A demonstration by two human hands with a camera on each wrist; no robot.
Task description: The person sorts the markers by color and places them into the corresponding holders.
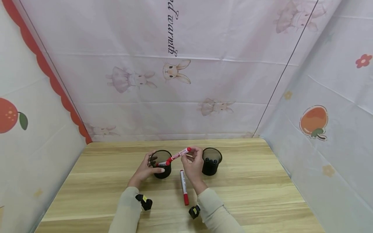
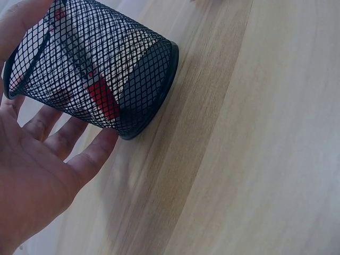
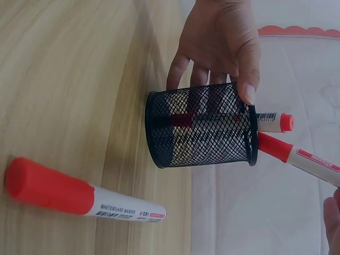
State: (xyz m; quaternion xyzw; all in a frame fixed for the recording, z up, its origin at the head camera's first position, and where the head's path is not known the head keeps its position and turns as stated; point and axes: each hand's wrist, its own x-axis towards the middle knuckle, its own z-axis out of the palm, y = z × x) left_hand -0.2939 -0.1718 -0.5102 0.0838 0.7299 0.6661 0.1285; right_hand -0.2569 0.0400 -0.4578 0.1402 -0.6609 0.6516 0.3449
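My left hand (image 1: pixel 145 170) grips a black mesh pen cup (image 1: pixel 163 174), thumb at the near side of the rim and fingers around the far side. A red-capped whiteboard marker (image 3: pixel 272 122) leans inside that cup, its red cap (image 2: pixel 102 96) down near the base. Above the rim, my right hand (image 1: pixel 193 165) pinches a second red marker (image 1: pixel 180 154) by its rear end; its red cap points at the cup's mouth. A third red marker (image 1: pixel 184 187) lies on the table between the forearms, cap toward me.
Just right of my right hand stands another black mesh pen cup (image 1: pixel 210 169) with black-ended pens (image 1: pixel 215 161) in it. Wooden tabletop (image 1: pixel 256 187) surrounds everything, and printed cloth walls (image 1: pixel 186 119) rise behind it and on both sides.
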